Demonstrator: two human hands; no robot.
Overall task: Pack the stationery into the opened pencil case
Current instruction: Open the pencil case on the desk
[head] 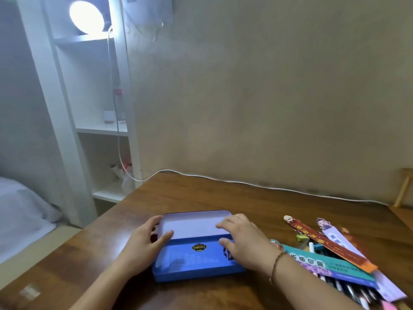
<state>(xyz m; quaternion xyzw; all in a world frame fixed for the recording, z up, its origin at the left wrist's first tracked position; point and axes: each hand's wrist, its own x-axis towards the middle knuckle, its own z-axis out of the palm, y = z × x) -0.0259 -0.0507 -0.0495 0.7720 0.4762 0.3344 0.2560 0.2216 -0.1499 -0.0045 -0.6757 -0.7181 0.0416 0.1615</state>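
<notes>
**Blue case, lid up, both hands on it**

Brown wood-grain makes up the biggest surface, a flat wooden desk (223, 198) whose far edge meets a plain beige wall (268, 97) and whose left edge runs diagonally toward the near left corner. Bare board lies far of the case and to its left, while the right side is crowded. A thin white cable (245, 182) trails along the far edge. Beyond the left edge stands a tall white shelving unit (100, 130) with a glowing round lamp (86, 17) at its top.

The blue rectangular box-shaped pencil case (199, 258) sits near the middle of the desk, close to the near edge, its long axis running left to right. Its smooth, pale-lined lid (194, 224) is raised at the far side, hinged along the long far edge, so the opening faces the near side. A small gold-and-black badge (199, 247) marks the inner panel.

The left hand (145, 240) grips the left end of the lid, thumb on the pale lining, fingers curled behind the edge. The right hand (243, 238) lies with fingers spread and slightly bent, fingertips on the right part of the lid and thumb down on the blue panel; a thin braided bracelet (277, 265) circles that wrist.

Just right of the case lies a loose pile of stationery (335, 265): long flat printed paper bookmarks pointing far-left, a teal card strip, dark glossy pens beneath, and a small green binder clip (302, 238).
</notes>
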